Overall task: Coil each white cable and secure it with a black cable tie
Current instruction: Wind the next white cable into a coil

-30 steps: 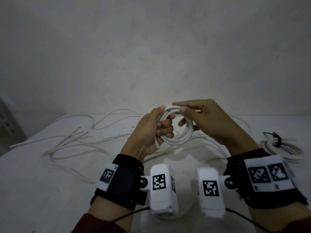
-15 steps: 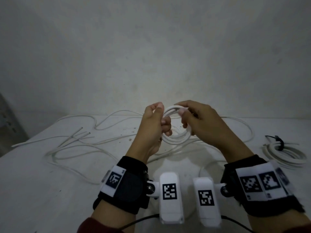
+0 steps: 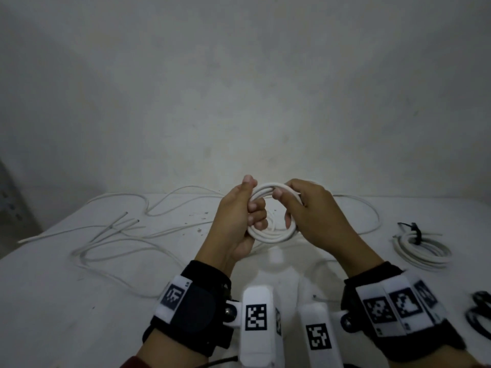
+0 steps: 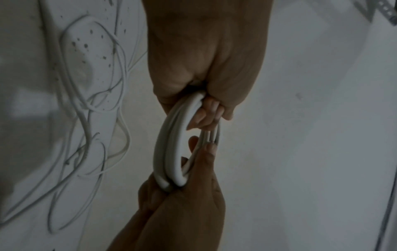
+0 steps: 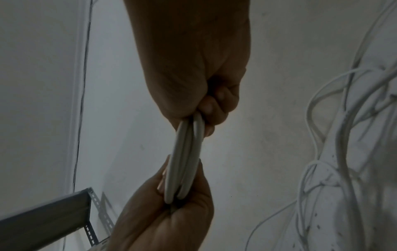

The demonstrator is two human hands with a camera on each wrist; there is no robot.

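A small coil of white cable is held up above the table between both hands. My left hand grips its left side, thumb on top and fingers curled through the loop. My right hand grips its right side, thumb on the top strands. The left wrist view shows the coil edge-on between the left hand and the right hand. In the right wrist view the coil runs from the right hand to the left hand. The cable's loose tail trails onto the table.
A finished white coil bound by a black tie lies at the right. Loose black ties sit at the right edge. Uncoiled white cables sprawl over the left and back of the table. A slotted metal bracket stands left.
My right fingers, stretched over the top of the coil a second ago, have curled round its right side. The left hand keeps its grip and the coil has drawn tighter.
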